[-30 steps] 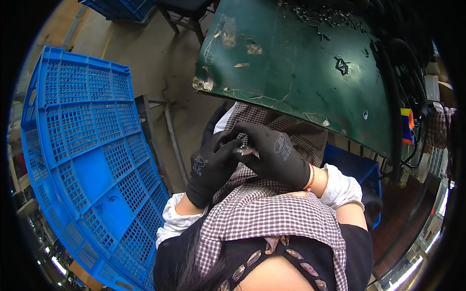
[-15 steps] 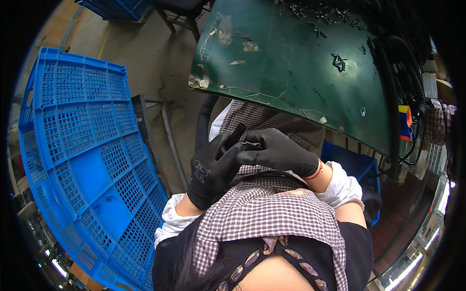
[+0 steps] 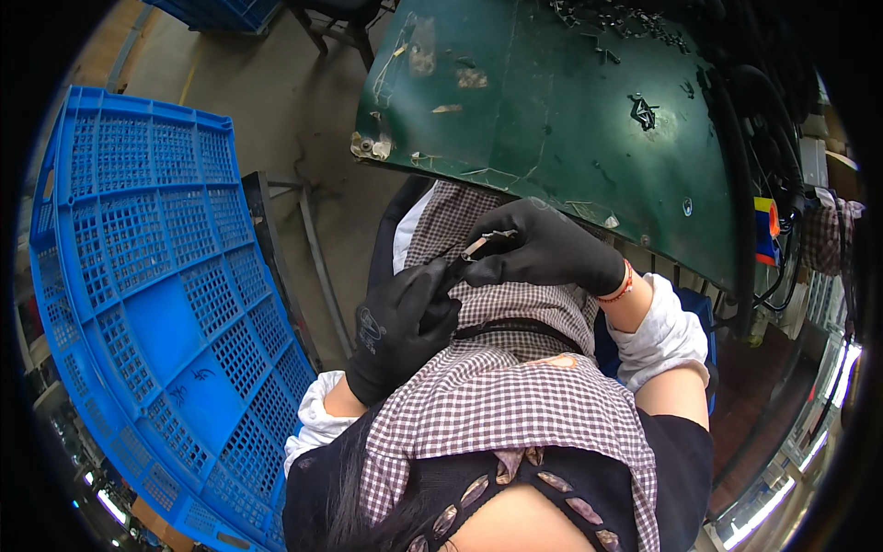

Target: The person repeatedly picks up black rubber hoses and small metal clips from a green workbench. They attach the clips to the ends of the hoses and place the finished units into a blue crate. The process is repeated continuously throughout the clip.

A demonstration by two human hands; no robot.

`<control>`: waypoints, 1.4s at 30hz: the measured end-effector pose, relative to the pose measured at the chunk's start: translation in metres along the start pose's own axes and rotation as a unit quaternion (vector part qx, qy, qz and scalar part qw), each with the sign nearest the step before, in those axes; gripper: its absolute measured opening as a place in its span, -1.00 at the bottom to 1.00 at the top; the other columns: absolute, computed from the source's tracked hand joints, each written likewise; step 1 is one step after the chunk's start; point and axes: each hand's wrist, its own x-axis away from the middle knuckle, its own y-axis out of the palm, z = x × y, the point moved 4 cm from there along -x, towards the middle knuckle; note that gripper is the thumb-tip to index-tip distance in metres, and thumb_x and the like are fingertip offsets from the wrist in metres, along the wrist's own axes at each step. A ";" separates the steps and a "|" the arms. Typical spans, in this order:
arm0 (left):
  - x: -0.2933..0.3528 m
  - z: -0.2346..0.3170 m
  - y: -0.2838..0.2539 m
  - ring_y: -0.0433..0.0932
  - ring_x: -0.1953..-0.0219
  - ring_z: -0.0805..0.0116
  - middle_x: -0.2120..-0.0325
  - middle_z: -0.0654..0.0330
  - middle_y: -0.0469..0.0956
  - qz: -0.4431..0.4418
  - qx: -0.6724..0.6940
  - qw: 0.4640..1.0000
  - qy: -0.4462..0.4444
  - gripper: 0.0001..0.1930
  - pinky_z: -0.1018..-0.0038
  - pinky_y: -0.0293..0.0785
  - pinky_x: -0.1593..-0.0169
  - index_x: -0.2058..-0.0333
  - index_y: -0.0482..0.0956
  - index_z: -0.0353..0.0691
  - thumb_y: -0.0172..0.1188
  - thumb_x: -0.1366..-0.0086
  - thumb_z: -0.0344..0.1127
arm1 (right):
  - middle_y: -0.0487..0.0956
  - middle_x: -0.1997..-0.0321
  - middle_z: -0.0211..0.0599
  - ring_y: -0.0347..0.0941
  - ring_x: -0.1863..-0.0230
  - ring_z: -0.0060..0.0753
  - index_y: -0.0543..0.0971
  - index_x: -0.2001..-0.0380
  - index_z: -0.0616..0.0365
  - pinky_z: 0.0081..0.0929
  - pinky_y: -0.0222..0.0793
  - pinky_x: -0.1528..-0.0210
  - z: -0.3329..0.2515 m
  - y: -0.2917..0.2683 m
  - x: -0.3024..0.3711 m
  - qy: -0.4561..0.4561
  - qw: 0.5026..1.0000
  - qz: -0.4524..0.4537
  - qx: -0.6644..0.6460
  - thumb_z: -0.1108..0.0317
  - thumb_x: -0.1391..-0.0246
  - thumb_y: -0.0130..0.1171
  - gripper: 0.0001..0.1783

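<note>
Both hands wear black gloves and meet above my lap, over a brown-and-white checked apron [image 3: 524, 396]. My right hand [image 3: 543, 248] is closed, thumb against fingers, on a small pale metal piece [image 3: 475, 247] whose end sticks out at the fingertips. Just below and to its left, my left hand [image 3: 400, 317] is curled with its fingers bent round a black tube-like part [image 3: 452, 272]. That part is mostly hidden by the dark gloves, and its whole length cannot be made out. A thin black band [image 3: 533, 327] lies across the apron beside the left hand.
A green worktable [image 3: 524, 110] stands ahead, its scuffed near edge close to my right hand. Several small black clips [image 3: 644, 112] lie on it. A tall blue mesh crate [image 3: 147, 322] rises at my left. Black hoses [image 3: 759, 138] hang at the right.
My right hand has lifted up and slightly right, showing more of the pale metal piece. The left hand has dropped a little, and the black tube end no longer stands out above it.
</note>
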 end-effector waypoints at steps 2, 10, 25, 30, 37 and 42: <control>0.003 0.000 0.001 0.66 0.36 0.15 0.24 -0.03 0.58 -0.010 0.000 1.000 0.009 -0.44 0.36 0.60 0.35 0.00 0.49 -0.37 0.43 0.03 -0.45 | 0.59 0.49 -0.46 0.38 0.50 -0.72 0.64 0.23 0.25 -0.67 0.33 0.42 0.002 0.000 -0.003 0.033 0.998 -0.049 -0.009 0.27 0.03 0.43 -0.66; 0.011 0.001 0.003 0.64 0.41 0.13 0.27 0.01 0.60 -0.004 -0.028 0.995 0.094 -0.50 0.35 0.58 0.39 0.09 0.54 -0.32 0.44 0.09 -0.47 | 0.48 0.64 -0.51 0.30 0.68 -0.71 0.64 0.41 0.20 -0.67 0.17 0.65 0.028 0.009 -0.008 0.140 0.964 -0.203 -0.100 0.14 0.03 0.42 -0.67; 0.017 -0.006 0.004 0.67 0.31 0.07 0.26 -0.03 0.59 -0.011 0.001 0.998 0.063 -0.48 0.34 0.63 0.30 0.08 0.53 -0.36 0.46 0.09 -0.46 | 0.57 0.44 -0.24 0.46 0.42 -0.38 0.59 0.28 0.29 -0.43 0.39 0.34 0.034 0.017 -0.012 0.045 0.983 -0.179 0.016 0.08 -0.15 0.25 -0.59; 0.021 -0.009 0.005 0.66 0.33 0.12 0.24 -0.01 0.60 0.020 -0.005 0.998 0.051 -0.48 0.36 0.60 0.32 0.05 0.53 -0.35 0.43 0.07 -0.45 | 0.52 0.42 -0.04 0.49 0.34 -0.09 0.56 0.18 0.27 -0.26 0.40 0.23 0.003 -0.014 0.015 -0.017 0.980 -0.085 0.178 0.24 -0.25 0.08 -0.71; 0.024 -0.007 0.008 0.65 0.35 0.13 0.24 0.00 0.60 0.024 0.017 0.998 0.052 -0.48 0.34 0.58 0.34 0.06 0.54 -0.35 0.43 0.06 -0.43 | 0.54 0.41 -0.16 0.50 0.34 -0.10 0.58 0.29 0.17 -0.24 0.44 0.25 -0.024 -0.008 0.021 -0.050 0.930 -0.129 0.340 0.37 -0.09 0.15 -0.85; 0.024 -0.006 0.012 0.65 0.35 0.13 0.24 -0.01 0.60 -0.024 0.015 0.999 0.041 -0.47 0.36 0.58 0.35 0.04 0.54 -0.36 0.43 0.05 -0.42 | 0.57 0.44 -0.23 0.53 0.37 -0.13 0.60 0.41 0.10 -0.26 0.47 0.30 -0.028 -0.002 0.018 -0.083 0.896 -0.149 0.410 0.34 -0.03 0.17 -0.90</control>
